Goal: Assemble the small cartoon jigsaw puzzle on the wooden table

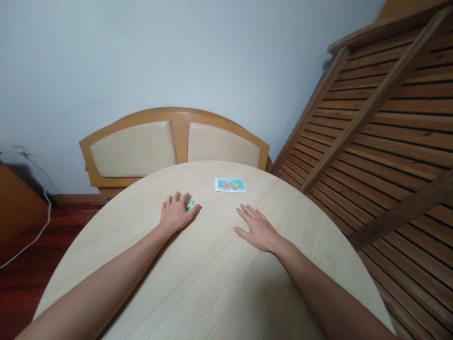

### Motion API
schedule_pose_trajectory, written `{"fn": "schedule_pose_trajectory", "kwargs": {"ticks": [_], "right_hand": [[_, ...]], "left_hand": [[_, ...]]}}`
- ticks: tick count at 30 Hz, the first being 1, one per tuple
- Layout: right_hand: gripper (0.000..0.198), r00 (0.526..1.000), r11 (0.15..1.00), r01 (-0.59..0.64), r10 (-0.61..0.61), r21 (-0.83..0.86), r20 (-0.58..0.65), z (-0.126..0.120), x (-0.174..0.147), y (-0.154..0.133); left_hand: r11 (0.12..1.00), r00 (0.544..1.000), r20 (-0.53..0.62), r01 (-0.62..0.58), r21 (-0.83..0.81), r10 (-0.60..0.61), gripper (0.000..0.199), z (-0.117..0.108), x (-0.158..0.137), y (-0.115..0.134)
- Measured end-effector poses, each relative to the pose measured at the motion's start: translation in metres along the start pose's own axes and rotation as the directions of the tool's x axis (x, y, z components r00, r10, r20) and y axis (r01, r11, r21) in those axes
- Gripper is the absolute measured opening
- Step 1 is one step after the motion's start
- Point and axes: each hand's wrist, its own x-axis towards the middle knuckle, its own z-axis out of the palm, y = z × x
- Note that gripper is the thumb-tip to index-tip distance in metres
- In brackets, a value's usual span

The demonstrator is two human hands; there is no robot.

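Note:
On the left half of the round table (212, 269), my left hand (176, 212) rests with its fingers spread and slightly curved. Between its thumb and index finger shows a small heap of teal, white and dark pieces (191, 204) that look like jigsaw puzzle pieces; part of the heap is hidden by the fingers. My right hand (257, 228) lies palm down over the right half, fingers stretched out, holding nothing. Beyond both hands lies a flat picture card (230, 185), teal with a pink and a yellow cartoon figure and a white edge on its left side.
Behind the table's far edge stands a wooden headboard (182, 137) with two cream padded panels, against a pale wall (198, 56). A slatted wooden frame (385, 127) leans at the right. A white cable (47, 212) hangs at the left beside a brown wooden piece of furniture (21, 208).

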Motion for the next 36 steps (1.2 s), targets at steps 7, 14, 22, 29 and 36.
{"fn": "schedule_pose_trajectory", "kwargs": {"ticks": [7, 14, 22, 29, 36], "right_hand": [[0.076, 1.000, 1.000, 0.008, -0.008, 0.009, -0.015, 0.003, 0.001, 0.002], [0.075, 0.999, 1.000, 0.016, -0.015, 0.017, -0.034, 0.007, 0.002, 0.004], [0.074, 0.999, 1.000, 0.012, -0.011, 0.020, -0.039, 0.005, 0.001, 0.000], [0.056, 0.998, 0.998, 0.054, -0.052, 0.036, -0.042, 0.005, 0.002, 0.004], [0.054, 0.956, 0.945, 0.292, -0.290, 0.150, -0.038, 0.001, -0.003, -0.012]], "left_hand": [[0.989, 0.989, 0.035, -0.147, 0.025, 0.146, 0.058, 0.008, 0.007, 0.001], [0.953, 0.953, 0.042, -0.296, -0.065, 0.299, 0.052, 0.015, 0.006, 0.009], [0.812, 0.817, 0.102, -0.534, -0.236, 0.568, 0.050, 0.013, -0.026, 0.050], [0.642, 0.664, 0.120, -0.634, -0.431, 0.738, 0.058, 0.004, -0.041, 0.071], [0.832, 0.819, 0.227, -0.443, -0.335, 0.527, 0.067, -0.005, -0.045, 0.049]]}}
